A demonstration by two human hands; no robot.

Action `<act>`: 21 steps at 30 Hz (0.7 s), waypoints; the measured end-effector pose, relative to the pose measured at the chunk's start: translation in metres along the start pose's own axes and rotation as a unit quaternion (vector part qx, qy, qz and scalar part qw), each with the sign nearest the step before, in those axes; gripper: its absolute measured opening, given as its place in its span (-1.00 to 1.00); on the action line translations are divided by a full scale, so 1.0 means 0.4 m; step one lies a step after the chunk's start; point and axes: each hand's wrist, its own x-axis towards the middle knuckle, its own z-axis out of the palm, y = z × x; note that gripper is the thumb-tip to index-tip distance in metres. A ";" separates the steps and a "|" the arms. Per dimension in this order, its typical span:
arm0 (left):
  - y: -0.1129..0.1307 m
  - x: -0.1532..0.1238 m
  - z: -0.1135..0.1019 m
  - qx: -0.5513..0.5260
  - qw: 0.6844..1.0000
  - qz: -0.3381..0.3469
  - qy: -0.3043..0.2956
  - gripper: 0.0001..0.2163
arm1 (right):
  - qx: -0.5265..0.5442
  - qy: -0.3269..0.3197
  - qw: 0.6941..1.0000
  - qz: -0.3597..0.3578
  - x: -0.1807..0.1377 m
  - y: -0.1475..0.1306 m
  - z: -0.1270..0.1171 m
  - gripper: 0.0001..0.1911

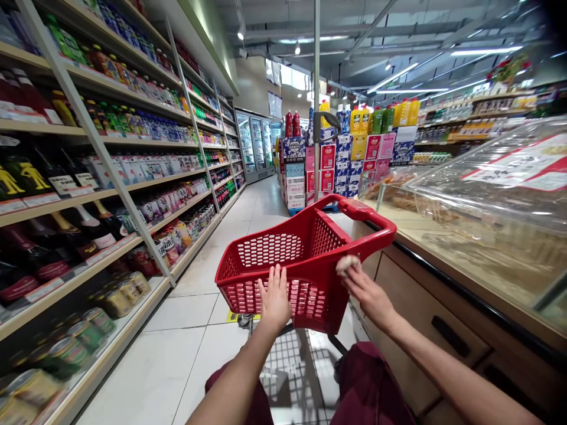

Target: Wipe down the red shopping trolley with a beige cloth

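Observation:
A red plastic shopping cart [266, 251] with perforated basket walls stands side-on before me, its handle toward the right. My left hand [275, 301] lies against the near basket wall with fingers stretched out. In my right hand [370, 289], a small crumpled whitish cloth [348, 265] is pinched under the fingertips. It presses on the cart's side just below the handle [374, 221]. Whether it is fabric or tissue I cannot tell. The basket's inside looks empty where it shows.
Shelves of bottles and cans [133, 141] line the left. On the right runs a counter [425, 254] with clear-covered food bins [500, 177]. Stacked drink cartons [328, 159] and a grey pole [316, 71] stand ahead, with glass-door fridges [254, 141] beyond. White tiles [186, 330] cover the floor.

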 end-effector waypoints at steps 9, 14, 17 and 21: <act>0.000 0.006 0.003 0.010 1.000 0.002 0.010 -0.21 | -0.014 0.077 0.993 0.093 0.093 0.056 -0.079 -0.54; -0.011 0.007 0.010 0.019 0.999 0.008 0.026 -0.24 | -0.047 0.010 0.998 0.030 0.186 0.085 -0.052 -0.59; -0.016 0.008 0.011 0.017 0.999 0.015 0.037 -0.26 | -0.080 0.001 0.996 0.035 0.171 0.154 -0.071 -0.59; -0.011 0.008 0.011 0.001 0.999 0.010 0.036 -0.24 | -0.130 0.064 0.983 0.113 0.170 0.226 -0.111 -0.58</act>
